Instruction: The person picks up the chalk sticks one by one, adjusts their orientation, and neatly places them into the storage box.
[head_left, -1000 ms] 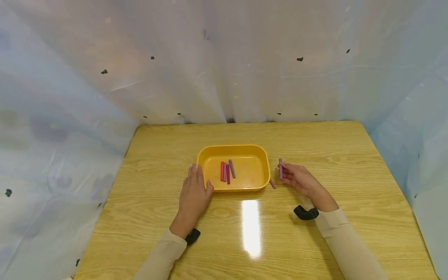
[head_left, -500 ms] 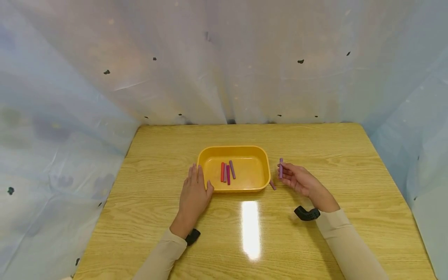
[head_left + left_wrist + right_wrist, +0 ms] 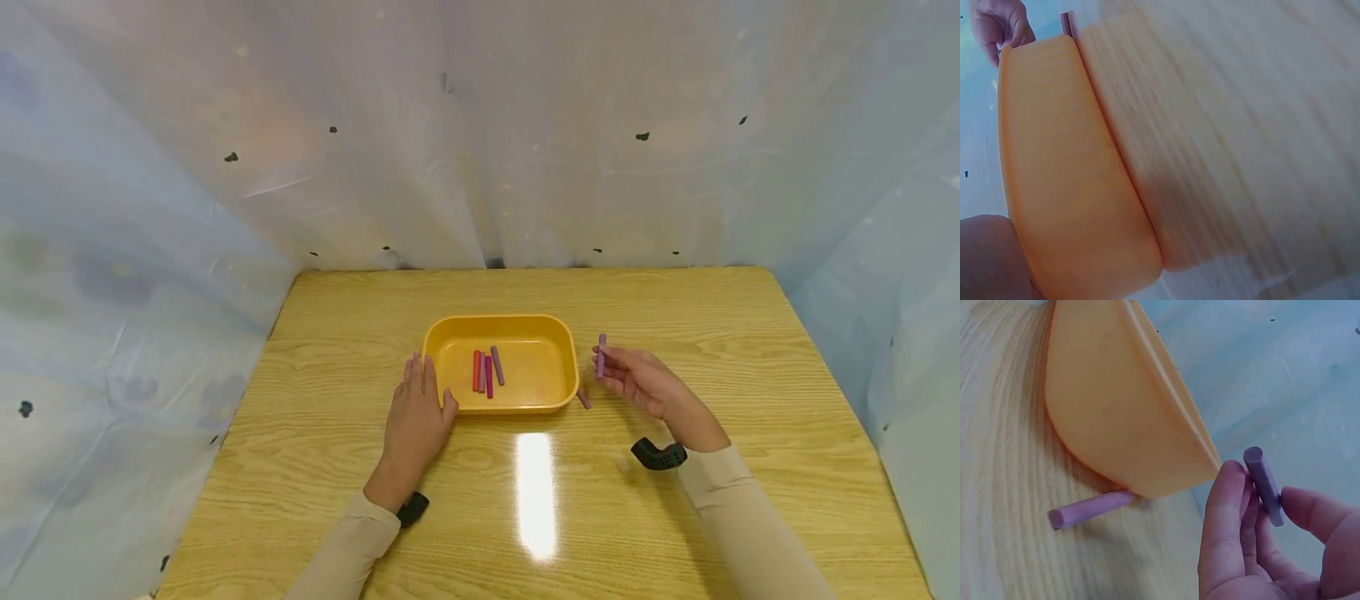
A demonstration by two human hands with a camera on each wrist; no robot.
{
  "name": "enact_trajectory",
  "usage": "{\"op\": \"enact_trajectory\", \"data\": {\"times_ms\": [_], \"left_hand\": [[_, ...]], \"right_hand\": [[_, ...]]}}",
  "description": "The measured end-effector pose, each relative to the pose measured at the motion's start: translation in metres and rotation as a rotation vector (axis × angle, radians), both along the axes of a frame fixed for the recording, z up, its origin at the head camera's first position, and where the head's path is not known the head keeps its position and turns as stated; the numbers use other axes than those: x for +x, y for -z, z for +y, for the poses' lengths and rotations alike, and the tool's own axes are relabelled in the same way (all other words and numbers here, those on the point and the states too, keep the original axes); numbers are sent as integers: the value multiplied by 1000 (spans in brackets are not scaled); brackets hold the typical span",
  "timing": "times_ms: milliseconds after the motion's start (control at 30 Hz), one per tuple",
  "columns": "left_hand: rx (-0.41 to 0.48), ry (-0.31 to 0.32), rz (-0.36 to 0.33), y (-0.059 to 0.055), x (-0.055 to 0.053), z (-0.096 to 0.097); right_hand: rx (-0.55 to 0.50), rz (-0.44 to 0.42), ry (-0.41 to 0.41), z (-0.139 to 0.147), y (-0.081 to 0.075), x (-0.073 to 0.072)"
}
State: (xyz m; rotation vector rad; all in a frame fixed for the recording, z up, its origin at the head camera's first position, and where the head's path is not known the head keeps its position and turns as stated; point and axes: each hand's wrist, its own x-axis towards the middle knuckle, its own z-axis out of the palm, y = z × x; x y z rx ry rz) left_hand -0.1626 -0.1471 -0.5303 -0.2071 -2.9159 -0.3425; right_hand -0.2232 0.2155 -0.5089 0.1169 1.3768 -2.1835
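A purple chalk stick [image 3: 602,356] stands nearly upright between the thumb and fingertips of my right hand [image 3: 643,385], just right of the yellow tray [image 3: 501,409]. In the right wrist view the pinched chalk stick [image 3: 1264,485] shows one round end. My left hand [image 3: 417,417] lies with straight fingers on the tray's left rim, its thumb at the front corner. Inside the tray are a red stick [image 3: 476,371], a magenta stick [image 3: 489,377] and two purple sticks [image 3: 498,365]. Another purple stick [image 3: 1091,510] rests on the table against the tray's front right corner.
The wood-grain table [image 3: 315,467] reaches back to a pale plastic sheet [image 3: 525,150], which also hangs at both sides. A bright light reflection [image 3: 536,496] lies on the tabletop in front of the tray. Black wrist cameras [image 3: 658,455] sit at both cuffs.
My right hand keeps its pinch on the purple chalk stick and has lifted it very slightly. The left hand has stayed on the tray rim. The head view has tilted a little.
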Motion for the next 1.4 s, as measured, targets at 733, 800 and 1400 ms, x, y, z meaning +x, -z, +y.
{"op": "enact_trajectory", "data": {"times_ms": [733,800,1400], "left_hand": [[-4,-2,-15,-1,0,0],[-3,-2,-12,-2,0,0],[-9,-3,-27,-3,0,0]], "right_hand": [[74,179,-89,-33,-35,-6],[89,180,-94,-38,-36,-7],[164,182,-155,-73,-24,-14]]}}
